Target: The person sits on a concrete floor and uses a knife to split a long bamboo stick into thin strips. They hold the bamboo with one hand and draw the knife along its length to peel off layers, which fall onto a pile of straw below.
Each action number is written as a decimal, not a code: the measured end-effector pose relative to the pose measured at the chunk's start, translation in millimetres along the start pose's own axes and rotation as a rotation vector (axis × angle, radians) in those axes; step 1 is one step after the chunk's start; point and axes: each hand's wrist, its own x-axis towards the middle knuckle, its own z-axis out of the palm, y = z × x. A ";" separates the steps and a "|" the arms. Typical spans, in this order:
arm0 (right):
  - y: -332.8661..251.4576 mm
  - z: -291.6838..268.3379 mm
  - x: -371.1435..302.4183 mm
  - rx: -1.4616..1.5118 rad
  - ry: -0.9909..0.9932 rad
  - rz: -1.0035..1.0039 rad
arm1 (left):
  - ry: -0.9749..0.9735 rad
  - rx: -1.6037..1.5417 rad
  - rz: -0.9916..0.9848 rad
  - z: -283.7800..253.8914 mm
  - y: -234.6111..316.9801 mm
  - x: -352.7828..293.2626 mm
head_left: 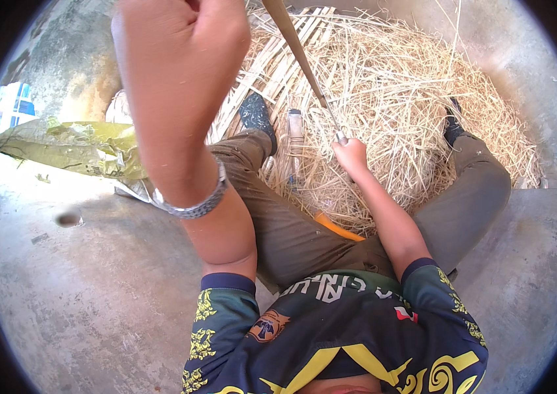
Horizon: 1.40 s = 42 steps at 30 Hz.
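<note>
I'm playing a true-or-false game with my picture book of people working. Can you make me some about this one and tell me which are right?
1. The left hand is raised in a fist. True.
2. The right hand grips a long thin strip over the straw pile. True.
3. A metal bracelet is on the right wrist. False: it is on the left wrist.
4. The person sits on grass. False: the floor is bare concrete.
5. A crumpled green sack lies at the person's left. True.

heap of dry straw (397, 98): pale golden yellow, far right
crumpled plastic sack (75, 148): olive-yellow, left
short-sleeved jersey (331, 335): dark navy, yellow swirl pattern
long trousers (291, 223): brown
concrete floor (81, 289): mottled grey
metal wristband (193, 203): silver
</note>
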 end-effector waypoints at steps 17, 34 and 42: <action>60.6 10.4 14.8 -0.109 0.062 0.074 | -0.080 -0.216 0.085 6.2 -18.9 3.5; 76.8 -0.1 -6.5 0.272 -0.065 0.309 | -0.249 0.308 0.757 95.7 111.6 -109.9; 84.8 0.3 -3.8 0.299 -0.133 0.294 | -0.279 0.272 0.764 97.0 111.6 -112.5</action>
